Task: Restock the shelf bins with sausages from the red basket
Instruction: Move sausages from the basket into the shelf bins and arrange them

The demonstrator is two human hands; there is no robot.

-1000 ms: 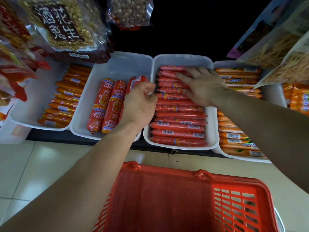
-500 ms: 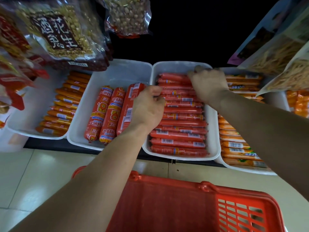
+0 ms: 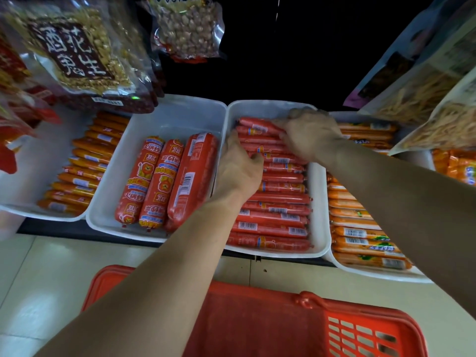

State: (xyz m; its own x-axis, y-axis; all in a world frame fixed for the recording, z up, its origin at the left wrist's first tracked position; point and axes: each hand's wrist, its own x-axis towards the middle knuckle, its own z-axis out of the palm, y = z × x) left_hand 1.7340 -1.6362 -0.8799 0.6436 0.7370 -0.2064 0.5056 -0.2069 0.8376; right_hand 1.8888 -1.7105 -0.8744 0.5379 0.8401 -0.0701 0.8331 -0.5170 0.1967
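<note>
The red basket (image 3: 257, 320) sits on the floor at the bottom of the view. On the shelf, a white bin (image 3: 318, 202) holds a stack of thin red sausages (image 3: 273, 220). My left hand (image 3: 239, 171) rests on their left side, fingers bent down, thumb along the bin wall, holding nothing. My right hand (image 3: 309, 135) is at the far end of the bin, fingers curled around the farthest thin sausages. To the left, another white bin (image 3: 180, 119) holds three fat red sausages (image 3: 164, 181) lying side by side.
Bins of orange sausages stand at the far left (image 3: 77, 173) and right (image 3: 360, 240). Hanging snack bags (image 3: 77, 52) crowd the upper left, more bags (image 3: 425, 86) the upper right. Tiled floor (image 3: 38, 279) lies beside the basket.
My left hand let go of the third fat sausage, which now lies in its bin, and moved right onto the thin sausages. My right hand's fingers curled around the farthest thin sausages.
</note>
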